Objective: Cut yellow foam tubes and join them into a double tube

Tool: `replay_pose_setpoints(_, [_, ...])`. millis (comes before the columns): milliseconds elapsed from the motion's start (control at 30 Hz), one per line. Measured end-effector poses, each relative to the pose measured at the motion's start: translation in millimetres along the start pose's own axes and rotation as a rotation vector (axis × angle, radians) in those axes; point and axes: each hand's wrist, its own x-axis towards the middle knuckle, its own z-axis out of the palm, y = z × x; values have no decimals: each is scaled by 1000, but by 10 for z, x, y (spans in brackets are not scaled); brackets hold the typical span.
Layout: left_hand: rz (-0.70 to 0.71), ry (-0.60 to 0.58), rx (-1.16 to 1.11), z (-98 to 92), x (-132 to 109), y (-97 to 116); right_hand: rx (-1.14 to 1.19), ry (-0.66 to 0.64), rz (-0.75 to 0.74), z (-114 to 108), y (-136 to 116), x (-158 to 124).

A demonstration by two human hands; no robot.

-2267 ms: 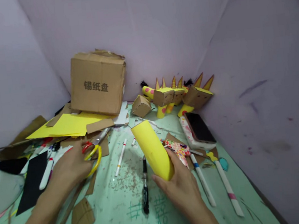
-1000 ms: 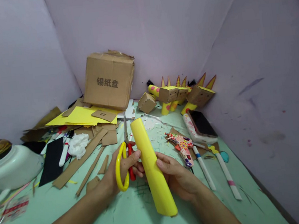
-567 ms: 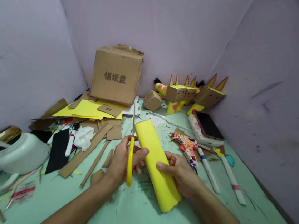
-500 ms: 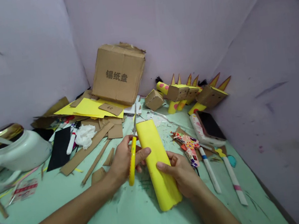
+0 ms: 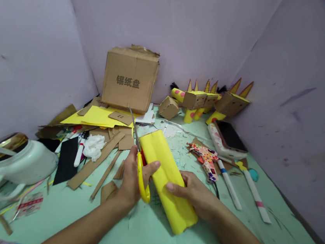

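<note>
A flattened roll of yellow paper slants between my hands, its upper end tipped to the left. My right hand grips its right edge, thumb on the front face and fingers behind. My left hand is closed around a pair of yellow-handled scissors, which point up and away. My left thumb also presses on the left side of the yellow paper. The scissors' blades look closed and stand beside the paper, not across it. Some left-hand fingers are hidden behind the scissors and paper.
Yellow sheets and cardboard strips lie behind my left hand. A cardboard box leans at the back wall, left of spotted yellow cardboard figures. A white mug stands left; a patterned glue gun, markers and a phone lie right.
My left hand and the scissors have shifted left, and the blades now lean slightly left instead of right. The yellow paper's upper end has swung left, with my right hand still gripping it.
</note>
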Motion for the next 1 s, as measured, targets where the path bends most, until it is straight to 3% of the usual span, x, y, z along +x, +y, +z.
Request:
replay_pose_setpoints(133, [-39, -9, -25, -5, 44, -59, -21, 11, 24, -44, 51, -3])
replay_pose_setpoints(300, [9, 102, -29, -34, 79, -74, -36, 16, 63, -47, 101, 6])
replay_pose_setpoints(633, [31, 81, -52, -59, 110, -72, -38, 23, 10, -8, 24, -25])
replay_pose_setpoints(833, [173, 194, 54, -119, 170, -114, -64, -12, 69, 48, -2, -34])
replay_pose_setpoints(1000, [109, 84, 198, -148, 180, -4, -102, 197, 35, -171, -83, -30])
